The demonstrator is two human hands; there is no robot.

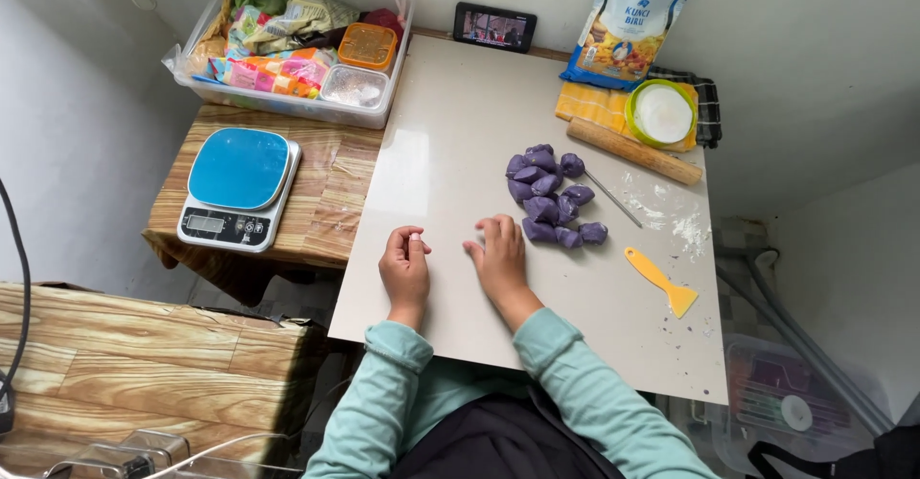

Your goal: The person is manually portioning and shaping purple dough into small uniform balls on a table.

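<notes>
On the pale worktop (450, 134), purple dough lumps (551, 196) sit piled just right of my right hand (498, 259); soft and light, I judge, best pinched gently around the middle; that hand lies flat, fingers spread, empty; my left hand (404, 268) rests curled, pinching a tiny white bit.

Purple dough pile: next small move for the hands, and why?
Probably the right hand reaches to the nearest piece in the purple dough pile: it lies flat and empty beside it. The left hand pinches only a small white bit.
</notes>
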